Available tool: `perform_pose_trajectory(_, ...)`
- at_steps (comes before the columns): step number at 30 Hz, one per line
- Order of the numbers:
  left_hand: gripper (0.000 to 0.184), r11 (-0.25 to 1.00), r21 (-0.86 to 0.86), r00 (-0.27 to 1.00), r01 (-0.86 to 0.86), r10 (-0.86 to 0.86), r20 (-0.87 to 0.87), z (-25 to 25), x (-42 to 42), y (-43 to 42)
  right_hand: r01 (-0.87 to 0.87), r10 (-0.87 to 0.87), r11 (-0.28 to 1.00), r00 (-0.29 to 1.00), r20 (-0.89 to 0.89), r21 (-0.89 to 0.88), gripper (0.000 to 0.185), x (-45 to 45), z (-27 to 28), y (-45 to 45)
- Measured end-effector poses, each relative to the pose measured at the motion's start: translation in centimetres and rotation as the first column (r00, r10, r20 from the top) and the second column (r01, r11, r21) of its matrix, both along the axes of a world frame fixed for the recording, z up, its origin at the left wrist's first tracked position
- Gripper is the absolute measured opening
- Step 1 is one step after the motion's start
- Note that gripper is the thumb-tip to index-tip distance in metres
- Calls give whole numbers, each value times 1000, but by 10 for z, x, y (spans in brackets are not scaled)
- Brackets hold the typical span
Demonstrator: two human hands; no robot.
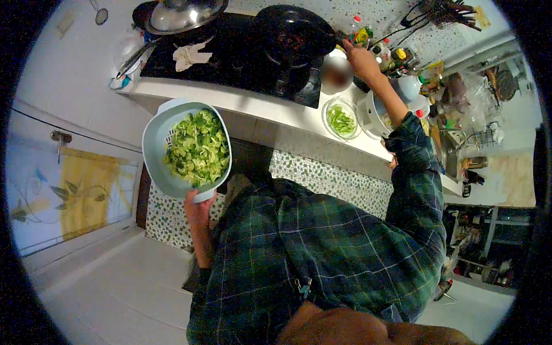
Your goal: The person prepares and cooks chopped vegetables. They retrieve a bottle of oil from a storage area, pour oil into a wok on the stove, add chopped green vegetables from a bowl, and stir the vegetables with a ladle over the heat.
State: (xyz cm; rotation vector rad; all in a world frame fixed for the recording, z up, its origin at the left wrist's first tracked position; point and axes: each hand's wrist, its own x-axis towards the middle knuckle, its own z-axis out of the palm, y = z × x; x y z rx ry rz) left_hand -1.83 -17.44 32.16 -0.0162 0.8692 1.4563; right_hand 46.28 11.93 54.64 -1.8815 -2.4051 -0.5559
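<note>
My left hand (199, 210) grips the near rim of a pale blue colander (154, 155), held in the air in front of the counter. Chopped green broccoli (198, 146) fills much of it, and slots show in its base. At the back of the stove, my right hand (359, 59) is closed at the right edge of a black wok (296, 20). The fingers meet a dark handle there; whether it belongs to the wok or to a utensil is unclear. Some small reddish pieces (294, 41) lie in the wok.
A glass bowl of green strips (340, 119) and a white bowl with dark contents (336, 75) stand right of the black cooktop (230, 72). A lidded pan (187, 14) and a cloth (191, 56) are at left. Bottles (401, 54) crowd the back; a sink (450, 152) is farther right.
</note>
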Motion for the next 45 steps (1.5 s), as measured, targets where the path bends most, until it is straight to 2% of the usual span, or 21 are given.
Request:
perform_pose_trajectory(1,24,999,-29,1000,-31,31,1,-1,-2,7,4,-4,1000,1000,-8,1,40,0,-6,1)
perform_pose_trajectory(3,27,999,-39,1000,-14,13,-24,1,-8,16,-32,13,996,973,-231,-80,42,0,-14,-2)
perform_pose_trajectory(5,33,999,-52,999,2,-4,-38,5,-7,29,14,-58,981,973,-225,-193,40,3,-10,-7)
perform_pose_trajectory(7,35,999,25,999,42,-42,-3,27,1,41,-171,129,983,909,-396,-72,39,9,8,-24)
perform_pose_trajectory(9,33,997,-11,990,74,-73,121,21,-14,61,-86,45,991,935,-352,-103,37,0,31,-47)
perform_pose_trajectory(11,32,992,13,989,125,-125,83,18,-34,83,199,-267,928,946,-186,-316,44,-50,77,-76)
perform_pose_trajectory(14,32,986,15,986,168,-168,3,42,-19,86,46,-92,955,985,-145,-293,40,-19,62,-66)
perform_pose_trajectory(17,34,981,14,981,194,-194,-1,37,-39,111,94,-107,962,994,-35,-256,44,-43,30,-59)
perform_pose_trajectory(21,36,945,-2,944,327,-327,-42,38,-50,103,75,-115,970,979,-168,-231,41,-62,18,-51)
perform_pose_trajectory(23,37,945,-42,940,323,-326,-100,38,-53,108,60,-121,984,915,-386,-166,36,-81,13,-57)
perform_pose_trajectory(27,37,935,-80,930,347,-354,-101,35,-65,111,105,-173,974,915,-364,-199,31,-69,-33,-37)
perform_pose_trajectory(30,37,911,-84,910,404,-410,-69,33,-67,118,200,-242,969,871,-427,-143,31,-91,-10,-57)
perform_pose_trajectory(32,38,916,-27,913,400,-401,-70,37,-65,124,95,-77,995,854,-515,9,34,-64,-30,-64)
perform_pose_trajectory(33,38,920,-42,917,389,-391,-77,37,-65,127,-70,137,987,840,-525,145,37,-45,-47,-62)
perform_pose_trajectory(34,38,926,-2,922,378,-377,-85,38,-66,122,80,-110,994,632,-767,-77,37,-59,-40,-73)
perform_pose_trajectory(35,38,924,46,923,379,-374,-89,36,-63,124,164,-366,930,339,-867,-328,36,-70,-31,-91)
perform_pose_trajectory(36,37,921,34,918,389,-384,-96,27,-62,125,161,-370,929,336,-866,-334,36,-77,-32,-106)
perform_pose_trajectory(39,34,941,56,941,333,-327,-90,47,-57,126,180,-300,929,-144,-943,-323,45,-88,-41,-134)
perform_pose_trajectory(41,32,927,34,925,374,-370,-91,45,-61,123,245,-249,922,-213,-945,-299,44,-86,-55,-154)
perform_pose_trajectory(43,31,926,38,927,375,-375,-15,63,-55,124,153,-121,960,-536,-836,-236,40,-92,-65,-177)
perform_pose_trajectory(45,34,915,26,915,402,-401,-35,83,-50,122,213,-72,943,-622,-780,-257,42,-108,-69,-195)
